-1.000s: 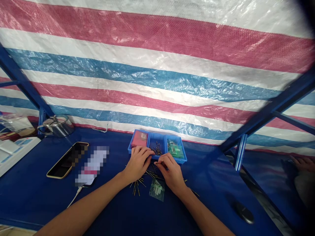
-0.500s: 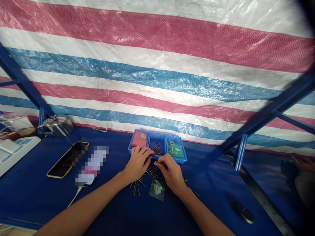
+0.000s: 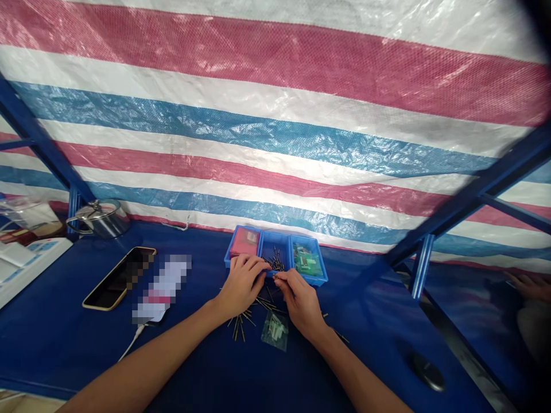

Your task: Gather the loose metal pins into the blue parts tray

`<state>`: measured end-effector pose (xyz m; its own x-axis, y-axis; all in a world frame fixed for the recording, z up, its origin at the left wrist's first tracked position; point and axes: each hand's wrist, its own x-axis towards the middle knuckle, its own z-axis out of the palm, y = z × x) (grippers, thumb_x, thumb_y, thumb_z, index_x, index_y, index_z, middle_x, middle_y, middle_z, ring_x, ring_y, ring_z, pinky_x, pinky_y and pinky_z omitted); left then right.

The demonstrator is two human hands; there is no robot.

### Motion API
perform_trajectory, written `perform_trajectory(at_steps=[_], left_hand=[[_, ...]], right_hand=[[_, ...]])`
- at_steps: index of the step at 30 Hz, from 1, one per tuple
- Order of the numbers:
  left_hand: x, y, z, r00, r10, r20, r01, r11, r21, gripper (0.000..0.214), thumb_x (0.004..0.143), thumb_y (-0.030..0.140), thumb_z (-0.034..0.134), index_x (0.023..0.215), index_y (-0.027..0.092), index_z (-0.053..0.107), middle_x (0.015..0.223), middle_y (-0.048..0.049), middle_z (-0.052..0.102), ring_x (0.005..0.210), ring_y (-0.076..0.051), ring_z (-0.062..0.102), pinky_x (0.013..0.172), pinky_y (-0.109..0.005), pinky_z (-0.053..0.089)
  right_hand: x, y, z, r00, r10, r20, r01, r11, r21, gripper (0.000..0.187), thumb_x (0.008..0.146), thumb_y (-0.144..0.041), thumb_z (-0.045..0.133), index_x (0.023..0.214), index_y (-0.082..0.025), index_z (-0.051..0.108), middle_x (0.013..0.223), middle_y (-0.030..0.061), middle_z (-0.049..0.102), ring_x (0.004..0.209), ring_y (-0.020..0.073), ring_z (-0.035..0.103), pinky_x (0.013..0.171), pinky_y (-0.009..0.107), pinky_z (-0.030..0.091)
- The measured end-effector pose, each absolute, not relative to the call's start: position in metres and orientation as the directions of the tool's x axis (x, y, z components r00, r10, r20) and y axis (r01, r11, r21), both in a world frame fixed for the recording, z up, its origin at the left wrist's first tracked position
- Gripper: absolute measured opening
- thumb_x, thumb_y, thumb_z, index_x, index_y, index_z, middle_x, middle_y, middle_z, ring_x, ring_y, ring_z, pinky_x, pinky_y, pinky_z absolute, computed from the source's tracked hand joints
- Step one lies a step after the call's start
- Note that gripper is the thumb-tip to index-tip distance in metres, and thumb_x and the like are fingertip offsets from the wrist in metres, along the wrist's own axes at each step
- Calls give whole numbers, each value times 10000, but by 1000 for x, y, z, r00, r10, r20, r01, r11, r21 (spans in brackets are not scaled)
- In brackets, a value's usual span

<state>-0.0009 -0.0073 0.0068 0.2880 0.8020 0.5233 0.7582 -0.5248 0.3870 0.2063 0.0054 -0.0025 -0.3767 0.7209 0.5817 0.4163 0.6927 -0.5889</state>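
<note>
At the front edge of a blue three-compartment bin (image 3: 321,280), my left hand (image 3: 241,285) is closed, its fingertips together near thin dark rods. What it pinches is too small to make out. My right hand (image 3: 300,302) faces it with thumb and forefinger pinched on something tiny. Thin metal rods, like small drill bits (image 3: 278,264), lie in the bin's middle compartment. More drill-bit-like rods (image 3: 239,328) are spread on the table below my hands. A small clear bag (image 3: 274,331) with pale pieces lies between my wrists.
Red packets (image 3: 244,243) fill the bin's left compartment, green packets (image 3: 306,259) the right. A phone (image 3: 118,281), a second blurred phone with a cable (image 3: 136,332), a steel pot (image 3: 103,219) and a white scale-like device (image 3: 37,267) stand left. A dark oval object (image 3: 426,371) lies right.
My right fingertips have shifted slightly up and to the right, a little away from the left hand. The left hand stays in place.
</note>
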Motion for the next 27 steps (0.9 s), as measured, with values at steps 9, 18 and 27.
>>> perform_trajectory(at_steps=[9, 18, 27], left_hand=[[-1, -7, 7, 282, 805, 522, 759, -520, 392, 234, 1083, 185, 499, 1243, 266, 651, 1238, -51, 693, 1123, -260, 547, 939, -447, 400], [0, -8, 9, 284, 808, 517, 757, -520, 396, 241, 1086, 187, 488, 1229, 276, 660, 1228, -46, 695, 1123, -258, 549, 933, -444, 401], [0, -8, 9, 282, 809, 516, 762, -516, 392, 235, 1089, 189, 489, 1227, 275, 658, 1228, -45, 692, 1126, -257, 552, 937, -435, 401]], right_hand=[[207, 4, -1, -381, 752, 538, 402, 659, -636, 249, 1140, -247, 415, 1219, -249, 651, 992, 49, 677, 763, 164, 683, 670, 272, 568], [207, 5, 2, -336, 763, 552, 428, 646, -633, 271, 1130, -244, 412, 1252, -265, 653, 1047, 65, 695, 841, 197, 704, 726, 313, 591], [207, 5, -2, -301, 801, 517, 445, 598, -667, 213, 1122, -287, 462, 1253, -273, 630, 1091, 51, 730, 832, 197, 720, 693, 303, 574]])
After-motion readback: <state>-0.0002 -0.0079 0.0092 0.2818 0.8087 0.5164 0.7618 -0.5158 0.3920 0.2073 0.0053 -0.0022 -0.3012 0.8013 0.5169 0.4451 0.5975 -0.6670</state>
